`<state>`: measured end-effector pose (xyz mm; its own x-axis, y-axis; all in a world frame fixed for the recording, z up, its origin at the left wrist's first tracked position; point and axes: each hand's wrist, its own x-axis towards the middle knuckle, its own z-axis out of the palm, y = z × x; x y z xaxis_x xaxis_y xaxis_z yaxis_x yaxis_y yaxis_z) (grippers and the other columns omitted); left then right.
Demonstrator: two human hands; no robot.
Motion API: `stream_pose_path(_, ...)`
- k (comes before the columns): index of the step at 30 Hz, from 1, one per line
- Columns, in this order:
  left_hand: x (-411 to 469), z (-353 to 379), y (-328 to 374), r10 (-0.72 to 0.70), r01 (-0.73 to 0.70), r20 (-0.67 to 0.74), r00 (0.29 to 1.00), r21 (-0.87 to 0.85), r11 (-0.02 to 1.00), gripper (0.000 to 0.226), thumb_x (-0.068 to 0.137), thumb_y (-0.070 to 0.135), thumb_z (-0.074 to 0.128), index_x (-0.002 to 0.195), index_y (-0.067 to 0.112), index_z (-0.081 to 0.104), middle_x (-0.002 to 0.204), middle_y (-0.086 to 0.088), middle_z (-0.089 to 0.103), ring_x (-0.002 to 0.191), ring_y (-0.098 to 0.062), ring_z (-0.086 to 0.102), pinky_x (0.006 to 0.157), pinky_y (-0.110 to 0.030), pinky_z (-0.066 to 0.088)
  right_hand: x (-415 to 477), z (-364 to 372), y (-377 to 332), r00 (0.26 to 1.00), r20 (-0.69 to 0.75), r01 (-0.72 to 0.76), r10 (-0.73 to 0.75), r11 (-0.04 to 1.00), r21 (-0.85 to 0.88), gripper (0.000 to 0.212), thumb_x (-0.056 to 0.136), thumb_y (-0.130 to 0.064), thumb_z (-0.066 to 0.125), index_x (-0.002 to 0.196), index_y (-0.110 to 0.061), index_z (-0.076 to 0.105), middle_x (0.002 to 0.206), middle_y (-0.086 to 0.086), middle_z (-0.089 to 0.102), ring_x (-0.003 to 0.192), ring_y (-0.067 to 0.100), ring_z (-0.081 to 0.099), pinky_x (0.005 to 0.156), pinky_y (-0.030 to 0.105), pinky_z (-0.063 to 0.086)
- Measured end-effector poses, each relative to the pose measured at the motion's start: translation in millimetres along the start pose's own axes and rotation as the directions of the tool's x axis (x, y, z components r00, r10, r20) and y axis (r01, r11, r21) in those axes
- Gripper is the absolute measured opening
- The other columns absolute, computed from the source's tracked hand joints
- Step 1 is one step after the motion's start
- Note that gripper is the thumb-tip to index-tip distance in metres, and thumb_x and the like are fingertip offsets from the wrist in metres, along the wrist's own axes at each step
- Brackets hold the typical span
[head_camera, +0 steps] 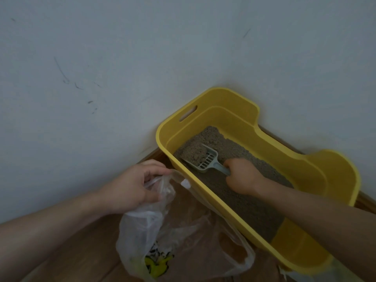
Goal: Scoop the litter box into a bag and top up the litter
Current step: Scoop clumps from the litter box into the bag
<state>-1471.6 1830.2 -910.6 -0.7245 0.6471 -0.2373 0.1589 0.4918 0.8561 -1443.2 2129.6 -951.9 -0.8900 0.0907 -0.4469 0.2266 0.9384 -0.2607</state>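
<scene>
Litter, grey-brown and granular, covers the bottom of a yellow plastic litter box that stands on a wooden floor against a pale wall. Inside the box, the right hand grips the handle of a grey slotted scoop, whose blade carries a heap of clumped litter. Just left of the box, the left hand pinches the rim of a clear plastic bag, holding its mouth open beside the box's near wall; a yellow and black print shows low on the bag.
</scene>
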Motion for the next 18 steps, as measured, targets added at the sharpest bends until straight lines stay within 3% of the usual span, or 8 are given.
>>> stream_pose_path(6, -3.0, 0.0, 11.1, -0.007, 0.006, 0.014, 1.0, 0.081, 0.997, 0.056, 0.075, 0.002, 0.08, 0.115, 0.036, 0.064, 0.122, 0.017, 0.053, 0.109, 0.005, 0.056, 0.091, -0.008, 0.042, -28.1, -12.5, 13.9, 0.997, -0.075, -0.009, 0.01, 1.0, 0.017, 0.026, 0.082, -0.007, 0.053, 0.105, -0.016, 0.064, 0.082, 0.003, 0.061, 0.07, 0.017, 0.059, 0.058, 0.035, 0.053)
stream_pose_path(13, -7.5, -1.2, 16.3, 0.0, -0.004, 0.034, 0.999, 0.119, 0.993, 0.056, 0.074, 0.006, 0.081, 0.118, 0.036, 0.064, 0.122, 0.016, 0.054, 0.111, 0.001, 0.056, 0.102, -0.025, 0.045, -59.6, -26.8, 21.0, 0.993, -0.112, -0.028, 0.029, 1.0, 0.014, 0.028, 0.084, -0.009, 0.057, 0.11, -0.017, 0.065, 0.088, 0.002, 0.064, 0.076, 0.017, 0.063, 0.072, 0.04, 0.059)
stream_pose_path(18, -10.3, -2.7, 23.0, 0.0, -0.003, 0.028, 1.0, 0.1, 0.995, 0.056, 0.074, 0.003, 0.081, 0.119, 0.031, 0.066, 0.123, 0.012, 0.054, 0.111, -0.001, 0.057, 0.101, -0.025, 0.046, -79.2, -38.1, 23.1, 0.994, -0.106, -0.019, 0.018, 1.0, -0.006, 0.026, 0.084, -0.009, 0.055, 0.108, -0.016, 0.065, 0.087, 0.001, 0.062, 0.075, 0.015, 0.06, 0.062, 0.032, 0.052)
